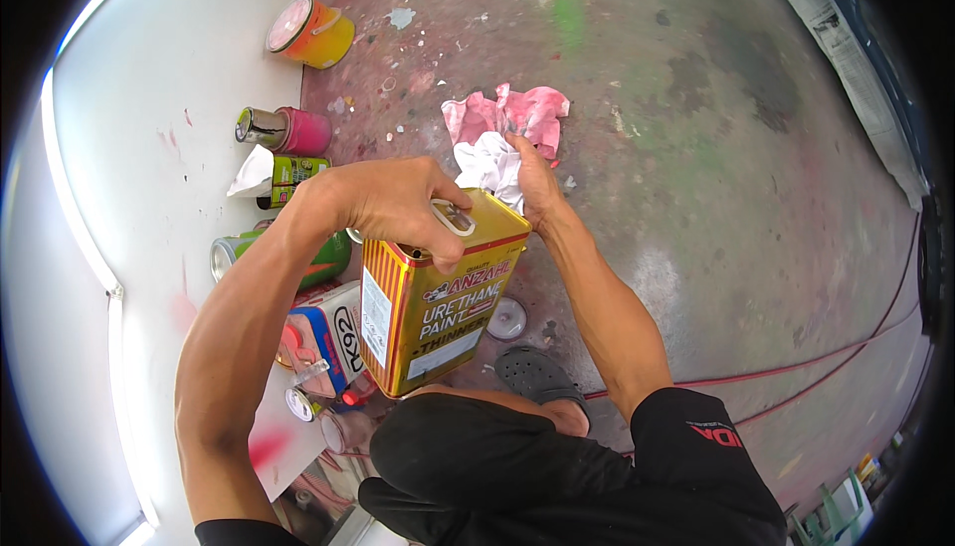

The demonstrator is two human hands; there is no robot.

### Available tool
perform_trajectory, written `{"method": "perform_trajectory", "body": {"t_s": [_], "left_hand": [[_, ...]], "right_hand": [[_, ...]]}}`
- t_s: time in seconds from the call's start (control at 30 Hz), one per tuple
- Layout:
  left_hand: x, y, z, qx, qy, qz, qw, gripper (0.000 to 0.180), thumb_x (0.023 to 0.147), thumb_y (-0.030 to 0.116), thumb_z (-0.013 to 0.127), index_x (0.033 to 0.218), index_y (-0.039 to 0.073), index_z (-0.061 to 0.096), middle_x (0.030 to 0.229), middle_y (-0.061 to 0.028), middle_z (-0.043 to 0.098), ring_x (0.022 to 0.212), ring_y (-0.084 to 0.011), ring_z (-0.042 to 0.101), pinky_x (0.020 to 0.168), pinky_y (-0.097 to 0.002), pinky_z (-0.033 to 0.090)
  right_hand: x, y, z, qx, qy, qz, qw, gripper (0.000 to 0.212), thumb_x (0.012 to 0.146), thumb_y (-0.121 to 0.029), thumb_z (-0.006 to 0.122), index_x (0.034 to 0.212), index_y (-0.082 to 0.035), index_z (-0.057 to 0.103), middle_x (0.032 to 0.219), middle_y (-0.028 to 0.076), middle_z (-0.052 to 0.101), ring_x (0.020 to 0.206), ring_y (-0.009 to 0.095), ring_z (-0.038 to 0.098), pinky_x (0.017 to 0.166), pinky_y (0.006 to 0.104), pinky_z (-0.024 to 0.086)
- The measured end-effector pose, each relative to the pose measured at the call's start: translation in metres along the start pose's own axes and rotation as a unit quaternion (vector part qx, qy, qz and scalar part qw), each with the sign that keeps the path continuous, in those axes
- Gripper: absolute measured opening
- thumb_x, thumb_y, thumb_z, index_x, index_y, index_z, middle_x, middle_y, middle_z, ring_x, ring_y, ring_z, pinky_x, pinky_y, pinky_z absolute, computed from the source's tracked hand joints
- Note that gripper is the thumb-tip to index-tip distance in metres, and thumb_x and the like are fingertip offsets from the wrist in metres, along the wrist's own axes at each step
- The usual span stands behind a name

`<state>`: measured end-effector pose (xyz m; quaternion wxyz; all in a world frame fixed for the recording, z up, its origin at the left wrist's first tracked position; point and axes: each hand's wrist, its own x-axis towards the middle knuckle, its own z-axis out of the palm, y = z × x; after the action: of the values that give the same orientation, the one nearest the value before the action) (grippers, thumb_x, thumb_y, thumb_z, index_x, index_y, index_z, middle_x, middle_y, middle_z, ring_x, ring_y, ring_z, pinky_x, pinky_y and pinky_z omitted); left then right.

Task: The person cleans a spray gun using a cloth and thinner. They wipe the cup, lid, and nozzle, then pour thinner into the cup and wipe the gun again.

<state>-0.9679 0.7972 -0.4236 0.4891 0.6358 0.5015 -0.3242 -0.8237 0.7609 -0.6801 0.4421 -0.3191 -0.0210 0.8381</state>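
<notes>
My left hand (398, 203) grips the top of a tall rectangular metal can (448, 317), yellow with red bands, by its pale carrying handle. The can is tilted and hangs or rests just above my bent knee; I cannot tell which. In my right hand (537, 183) is a bunched white cloth (487, 163), held on the far side of the can's top. Just past it, a pink-stained rag (537, 113) lies on the floor or against the white cloth. The left hand partly hides the can's opening.
Along the white wall (149, 128) at left stand an orange-yellow paint pail (313, 34), a pink tin (303, 131), a green-black box (293, 178), a green can (323, 263) and a blue-red-white container (328, 342). A round lid (506, 317) lies near my grey clog (542, 377). Red hoses (756, 377) cross the floor.
</notes>
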Motion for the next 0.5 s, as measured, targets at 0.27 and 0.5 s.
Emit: {"method": "perform_trajectory", "body": {"t_s": [0.27, 0.5], "left_hand": [[-0.005, -0.015, 0.007, -0.024, 0.013, 0.009, 1.000, 0.096, 0.061, 0.036, 0.087, 0.146, -0.005, 0.068, 0.107, -0.0196, 0.082, 0.092, -0.0250, 0.078, 0.084, -0.0347, 0.062], [-0.008, -0.022, 0.009, -0.043, 0.013, 0.025, 0.999, 0.094, 0.063, 0.036, 0.087, 0.145, -0.006, 0.068, 0.107, -0.0205, 0.082, 0.093, -0.0262, 0.078, 0.084, -0.0347, 0.062]], "right_hand": [[0.002, 0.014, 0.003, -0.027, 0.009, 0.018, 0.999, 0.051, 0.114, -0.039, 0.046, 0.139, 0.003, 0.063, 0.125, 0.014, 0.077, 0.105, 0.024, 0.079, 0.093, 0.0394, 0.064], [0.002, 0.020, 0.008, -0.048, 0.006, 0.042, 0.998, 0.051, 0.114, -0.042, 0.049, 0.138, 0.000, 0.065, 0.125, 0.013, 0.078, 0.104, 0.023, 0.079, 0.091, 0.0394, 0.064]]}}
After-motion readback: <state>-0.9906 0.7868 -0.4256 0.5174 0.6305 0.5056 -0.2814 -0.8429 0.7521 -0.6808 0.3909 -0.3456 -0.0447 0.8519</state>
